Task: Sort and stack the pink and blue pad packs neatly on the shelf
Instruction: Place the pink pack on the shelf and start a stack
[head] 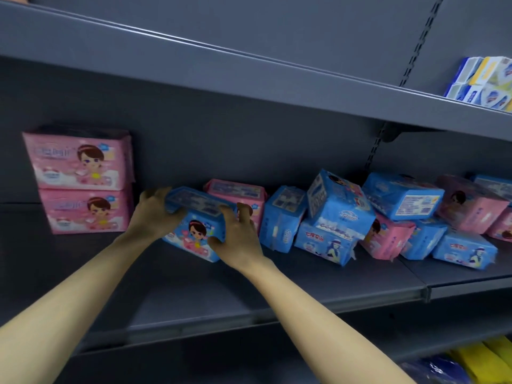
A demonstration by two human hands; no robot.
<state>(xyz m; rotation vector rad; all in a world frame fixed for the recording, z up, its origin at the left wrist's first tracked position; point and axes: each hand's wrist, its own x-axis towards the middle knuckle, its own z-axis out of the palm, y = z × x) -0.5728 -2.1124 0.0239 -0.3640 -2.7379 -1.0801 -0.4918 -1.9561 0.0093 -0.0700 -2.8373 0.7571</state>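
Blue pad pack (pixel 194 231) gripped at both short ends: left hand (pixel 153 214) curls round its left end, right hand (pixel 237 235) round its right. Long axis runs hand to hand, over the shelf (pixel 194 286), between the two-high pink stack (pixel 81 181) leftward and the unsorted heap (pixel 340 214) rightward.

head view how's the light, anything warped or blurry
Head view: dim, flat light on the grey shelf; wide angle tilts and bows the shelf edges; left hand, right hand and the blue pack they grip look slightly smeared; pink stack print is soft.
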